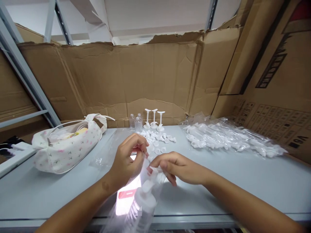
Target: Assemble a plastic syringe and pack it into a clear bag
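A clear plastic bag (159, 184) hangs between my hands at the table's front edge. In it or behind it is a clear bottle with a white top (145, 200), blurred by motion and glare. My left hand (131, 157) is closed, thumb and forefinger pinching the bag's upper edge. To its right, my right hand (181, 168) is closed too, its thumb and forefinger pressed together at the bag's mouth. Whether a small white piece is also in those fingers I cannot tell. Under the bag lies a phone (121, 205) with a bright screen.
Small white caps (155, 140) lie scattered beyond my hands. Behind them stand three white T-shaped pieces (154, 118) and small clear bottles (138, 123). A bag of white parts (225, 136) lies right, a floral pouch (65, 149) left. Cardboard (136, 74) walls the back.
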`<state>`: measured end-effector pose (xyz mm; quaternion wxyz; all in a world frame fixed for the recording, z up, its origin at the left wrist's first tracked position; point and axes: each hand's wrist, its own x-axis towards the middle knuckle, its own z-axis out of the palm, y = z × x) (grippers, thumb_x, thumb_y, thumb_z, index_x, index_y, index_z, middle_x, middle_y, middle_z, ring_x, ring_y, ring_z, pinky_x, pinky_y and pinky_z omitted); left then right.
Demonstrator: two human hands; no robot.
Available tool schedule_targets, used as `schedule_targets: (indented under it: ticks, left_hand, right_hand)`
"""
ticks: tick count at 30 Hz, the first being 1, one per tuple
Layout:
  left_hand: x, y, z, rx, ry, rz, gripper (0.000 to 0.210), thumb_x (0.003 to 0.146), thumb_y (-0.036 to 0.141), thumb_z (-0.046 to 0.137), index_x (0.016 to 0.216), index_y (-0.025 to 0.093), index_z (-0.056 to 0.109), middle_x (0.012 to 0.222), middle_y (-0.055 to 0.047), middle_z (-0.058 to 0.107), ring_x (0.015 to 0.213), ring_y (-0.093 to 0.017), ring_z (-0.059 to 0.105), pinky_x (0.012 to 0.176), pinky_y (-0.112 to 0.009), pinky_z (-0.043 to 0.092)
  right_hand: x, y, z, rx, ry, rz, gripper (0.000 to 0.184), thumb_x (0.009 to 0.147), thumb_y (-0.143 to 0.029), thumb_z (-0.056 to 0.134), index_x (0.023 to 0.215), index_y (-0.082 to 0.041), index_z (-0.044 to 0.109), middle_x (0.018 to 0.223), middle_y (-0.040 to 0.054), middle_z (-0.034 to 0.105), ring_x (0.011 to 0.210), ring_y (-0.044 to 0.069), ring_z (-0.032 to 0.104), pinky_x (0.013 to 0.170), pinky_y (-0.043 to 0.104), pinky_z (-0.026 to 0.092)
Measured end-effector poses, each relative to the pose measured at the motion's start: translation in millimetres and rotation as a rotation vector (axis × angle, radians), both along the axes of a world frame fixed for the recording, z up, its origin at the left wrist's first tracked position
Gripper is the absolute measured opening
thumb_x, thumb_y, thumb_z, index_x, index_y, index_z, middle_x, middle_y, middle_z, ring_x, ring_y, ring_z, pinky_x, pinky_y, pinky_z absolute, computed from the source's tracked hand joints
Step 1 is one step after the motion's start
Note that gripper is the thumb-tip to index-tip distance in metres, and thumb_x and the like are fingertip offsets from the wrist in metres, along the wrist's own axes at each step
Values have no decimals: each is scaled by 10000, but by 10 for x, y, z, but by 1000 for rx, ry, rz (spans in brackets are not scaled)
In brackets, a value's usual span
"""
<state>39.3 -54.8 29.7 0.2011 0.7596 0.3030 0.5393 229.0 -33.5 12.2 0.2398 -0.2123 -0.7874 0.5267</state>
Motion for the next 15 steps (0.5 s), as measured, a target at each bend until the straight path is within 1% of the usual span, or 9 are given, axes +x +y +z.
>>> schedule_targets:
  ticks: [2,5,8,10,11,12,13,15]
  left_hand:
    - [-3,-27,60,41,-8,8,190,746,6,441,702,190,448,819,-17,511,688,-126,545,596,-268,476]
    - [3,-66,175,123,-8,2,200,742,-3,452,698,192,454,814,-16,514,698,-131,549,592,-277,469]
    - [23,-104,320,205,-6,19,202,741,-8,460,703,191,466,812,-19,522,705,-136,547,595,-286,464]
    - [48,-116,436,282,-20,40,203,729,-12,473,702,189,471,799,-16,526,692,-131,539,584,-279,456]
    - [65,-115,498,324,-28,55,204,718,-14,481,701,189,475,794,-15,529,688,-129,533,578,-273,451]
    - [86,-108,559,366,-37,76,206,705,-18,488,693,188,477,779,-13,530,679,-127,525,568,-267,445]
    - [110,-95,618,418,-48,106,210,694,-21,492,682,188,477,762,-9,530,664,-123,515,558,-261,436]
    - [167,-55,721,511,-57,177,224,681,-33,481,660,190,469,726,-3,520,668,-125,510,559,-258,422]
  right_hand:
    - [17,-7,24,76,53,-52,446,914,-476,345,1041,-170,643,924,77,656,460,46,473,511,231,419]
    - [29,-20,39,170,177,-153,400,924,-441,351,1053,-199,642,1042,88,617,543,71,508,560,259,447]
    - [50,8,22,240,333,-324,302,906,-415,419,990,-217,631,947,60,593,593,98,529,570,269,446]
    - [73,52,1,243,437,-424,236,875,-424,482,953,-231,594,864,32,558,625,112,535,568,263,433]
    - [83,76,-9,216,481,-437,230,853,-439,516,954,-239,568,852,22,538,633,115,534,567,261,429]
    - [90,97,-17,169,512,-421,258,827,-460,548,968,-245,543,862,17,523,636,115,531,566,260,429]
    - [93,114,-23,105,525,-376,315,799,-487,574,1001,-251,520,890,20,513,649,117,532,574,263,435]
    - [82,126,-29,-33,503,-233,472,747,-532,611,1103,-255,471,977,45,503,730,140,548,639,294,460]
